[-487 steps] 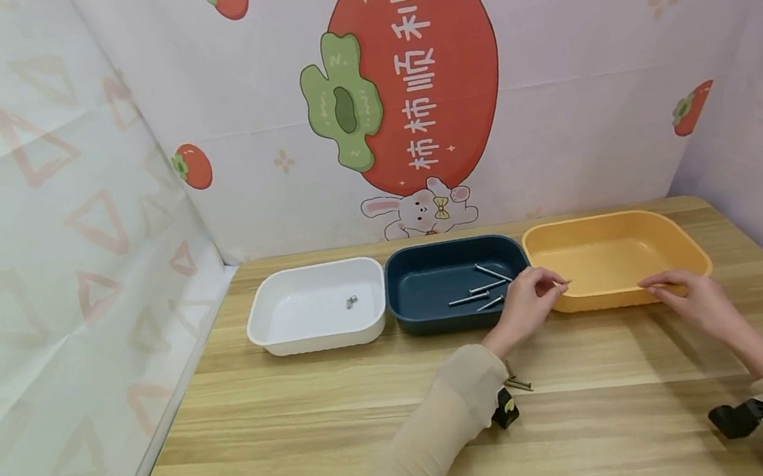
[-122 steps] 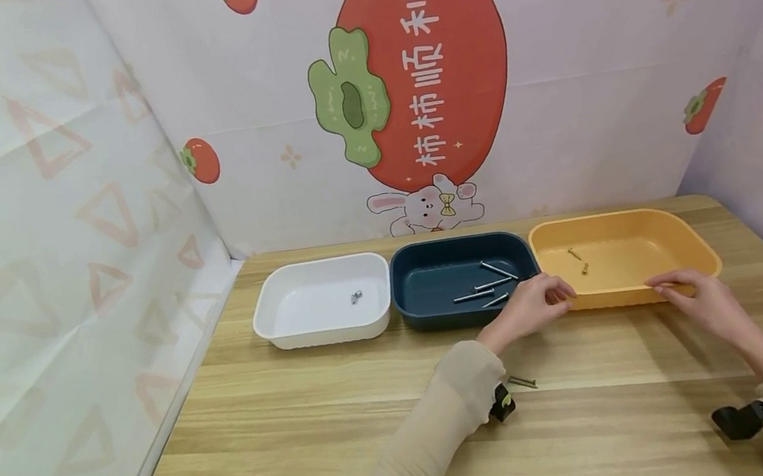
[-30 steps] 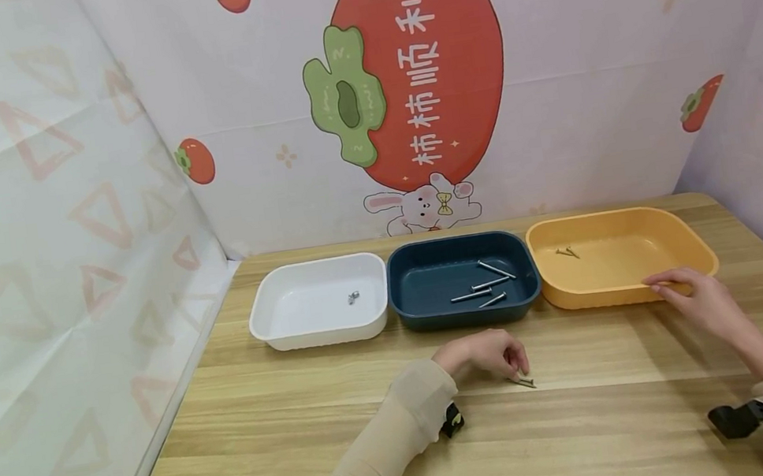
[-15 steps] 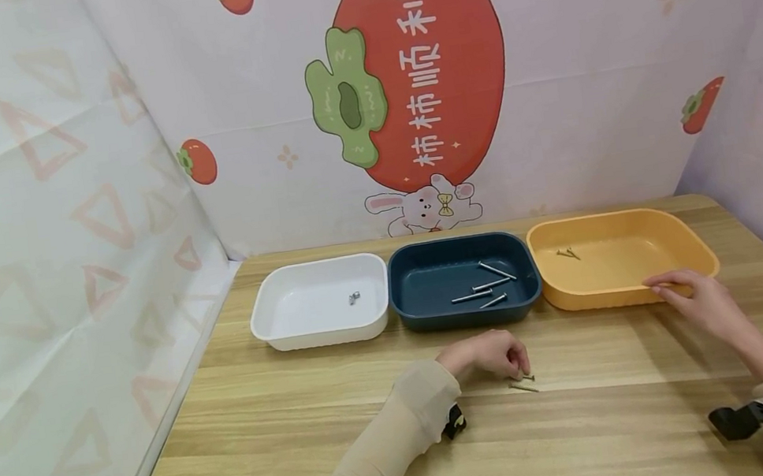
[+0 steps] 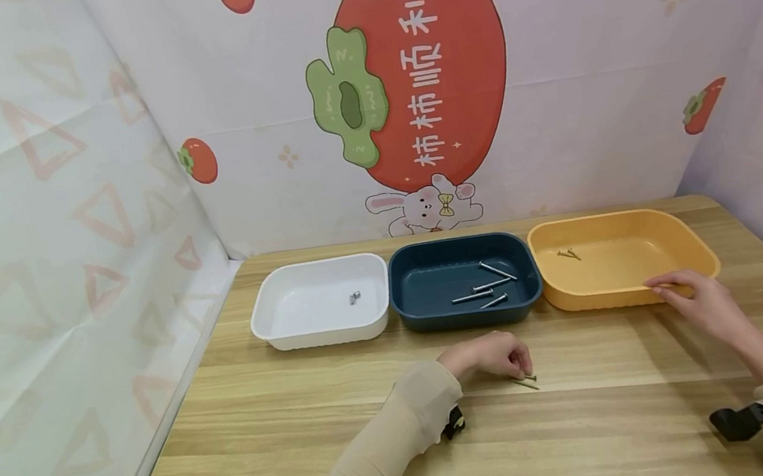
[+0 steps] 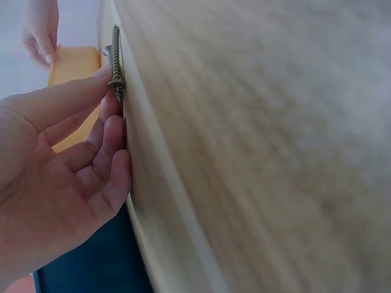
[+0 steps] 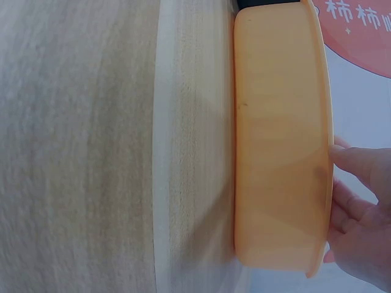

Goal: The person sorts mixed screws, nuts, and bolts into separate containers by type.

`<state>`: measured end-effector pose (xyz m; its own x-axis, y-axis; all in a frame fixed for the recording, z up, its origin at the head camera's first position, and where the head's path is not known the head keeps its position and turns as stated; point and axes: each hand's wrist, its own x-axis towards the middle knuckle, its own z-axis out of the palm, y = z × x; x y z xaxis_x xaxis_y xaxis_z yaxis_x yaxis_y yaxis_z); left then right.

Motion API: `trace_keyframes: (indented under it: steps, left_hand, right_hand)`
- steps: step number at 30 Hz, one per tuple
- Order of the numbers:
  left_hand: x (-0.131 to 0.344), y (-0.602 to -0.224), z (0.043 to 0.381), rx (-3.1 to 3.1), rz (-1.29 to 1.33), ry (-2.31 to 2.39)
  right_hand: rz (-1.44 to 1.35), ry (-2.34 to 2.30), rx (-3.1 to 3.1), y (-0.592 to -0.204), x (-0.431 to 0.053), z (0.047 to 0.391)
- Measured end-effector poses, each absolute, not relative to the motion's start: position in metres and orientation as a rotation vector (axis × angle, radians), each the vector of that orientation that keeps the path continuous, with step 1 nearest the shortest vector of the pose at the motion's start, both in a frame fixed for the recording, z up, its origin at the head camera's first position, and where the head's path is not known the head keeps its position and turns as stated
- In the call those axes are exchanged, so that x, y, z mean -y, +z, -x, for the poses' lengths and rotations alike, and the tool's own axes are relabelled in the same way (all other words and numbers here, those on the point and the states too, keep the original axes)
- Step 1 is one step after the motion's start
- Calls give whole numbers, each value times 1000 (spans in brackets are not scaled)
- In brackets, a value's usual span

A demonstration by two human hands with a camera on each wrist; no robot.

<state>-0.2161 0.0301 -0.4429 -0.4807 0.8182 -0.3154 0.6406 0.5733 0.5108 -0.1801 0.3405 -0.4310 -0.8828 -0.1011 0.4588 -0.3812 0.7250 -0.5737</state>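
At the wooden tabletop my left hand (image 5: 492, 353) pinches a brass-coloured screw (image 5: 531, 378) between thumb and fingertips. A second brass-coloured screw (image 5: 526, 384) lies right beside those fingertips. In the left wrist view the near screw (image 6: 115, 58) crosses in front of the thumb tip, and the other one's head shows behind it, the rest hidden. Over on the right, my right hand (image 5: 707, 303) holds the front rim of the yellow tray (image 5: 596, 300), thumb at the rim and fingers curled against the outer wall. Two small brass screws (image 5: 569, 254) lie inside that tray.
A dark blue tray (image 5: 435, 322) with several long silver bolts (image 5: 472, 297) stands beside the yellow one. Left of it is a white tray (image 5: 322, 339) holding small silver metal pieces (image 5: 355, 298). A printed cloth (image 5: 570, 143) hangs behind the table.
My left hand has moved from the yellow tray down to the screws on the table. Two screws now lie in the yellow tray. The right hand stays at its rim.
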Motion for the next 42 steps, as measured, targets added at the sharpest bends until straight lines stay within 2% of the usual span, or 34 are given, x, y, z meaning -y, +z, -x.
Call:
trace_keyframes:
  steps: [19, 42]
  left_hand:
    - [-31, -443, 215, -2298, -1219, 376]
    - [-30, -442, 218, -2346, -1224, 563]
  right_hand:
    - [-349, 959, 2566, -430, -343, 180]
    - [-385, 978, 2528, -431, -341, 180]
